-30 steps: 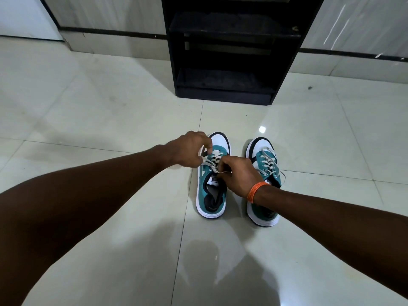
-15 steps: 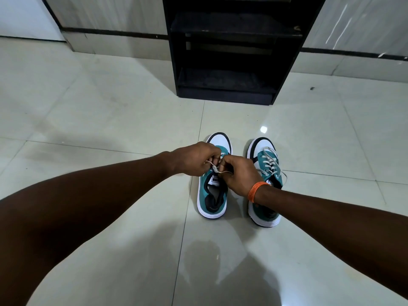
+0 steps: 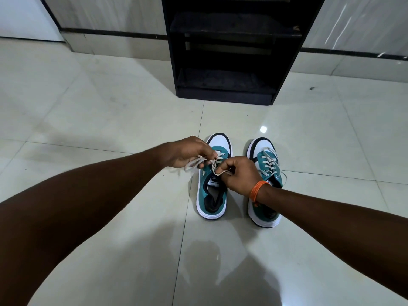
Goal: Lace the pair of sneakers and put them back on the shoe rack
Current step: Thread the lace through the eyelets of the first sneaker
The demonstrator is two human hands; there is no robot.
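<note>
**Both hands on the lace of the left sneaker**

On the floor, two teal-and-white sneakers stand side by side, toes pointing toward the rack. Neither shoe touches the rack; a stretch of pale glossy tile lies between them and its base.

Above the left sneaker, both hands meet over the upper eyelets. The left hand has its fingers curled and pinched on one end of the white lace, with a loose loop trailing out to the left below its knuckles. The right hand is likewise closed, thumb and fingers nipping the other end of the same lace just above the tongue, where a short loop pokes out. The two hands are very near each other, almost touching. An orange band circles the right wrist.

This shoe's lower eyelets are crossed with lace, and its tongue and dark lining show open behind the hands.

The right sneaker sits just beside the first, partly hidden under the right wrist and forearm. Its lace runs crosswise up the front, and a loose strand hangs off its right side onto the floor.

The rack is black, with dusty shelves, and stands against a pale wall with a dark skirting line.
</note>
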